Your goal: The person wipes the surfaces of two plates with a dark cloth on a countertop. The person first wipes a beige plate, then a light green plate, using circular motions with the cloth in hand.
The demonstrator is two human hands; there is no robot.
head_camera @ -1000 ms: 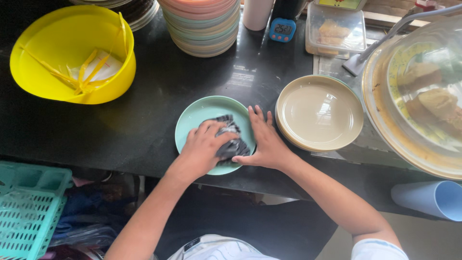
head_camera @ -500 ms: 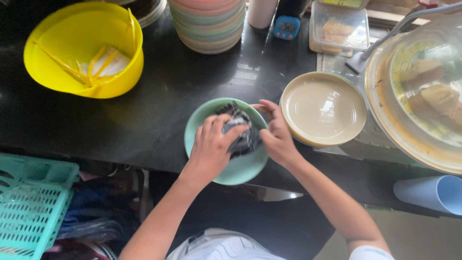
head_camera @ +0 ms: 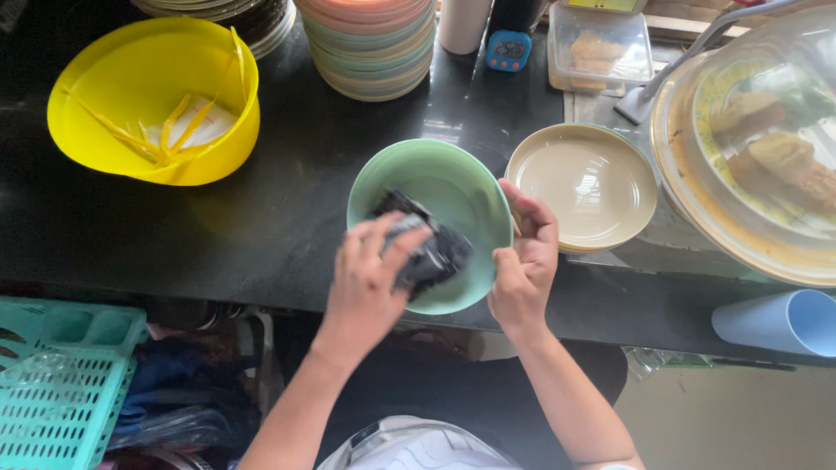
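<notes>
Delta vs earlier frames: green plate (head_camera: 453,187) was lying flat on the black counter (head_camera: 131,235); now it's tipped up, near edge raised, held off the surface. Cloth has shifted with it, lower in the dish.

My left hand (head_camera: 370,283) is closed over a dark crumpled cloth (head_camera: 435,252), fingers curled on top, pressing it against the inside of the plate. My right hand (head_camera: 522,261) pinches the plate's right rim, thumb on the inner side, fingers behind it.

Packages etc., relative to my grip:
- Just right of the right hand: cream plate (head_camera: 583,183), flat on the counter, nearly touching the green one.
- Far right: big clear domed cover (head_camera: 766,139) over brown food.
- Ahead and right: clear lidded box (head_camera: 601,48) with pale food inside; beside it a small blue timer (head_camera: 509,50), display unreadable.
- Straight ahead: stack of pastel plates (head_camera: 370,43).
- Ahead-left: yellow bowl (head_camera: 148,96) with yellow strips and a white packet.
- Low left: teal lattice basket (head_camera: 52,383).
- Low right: light blue cup (head_camera: 779,322) on its side.
</notes>
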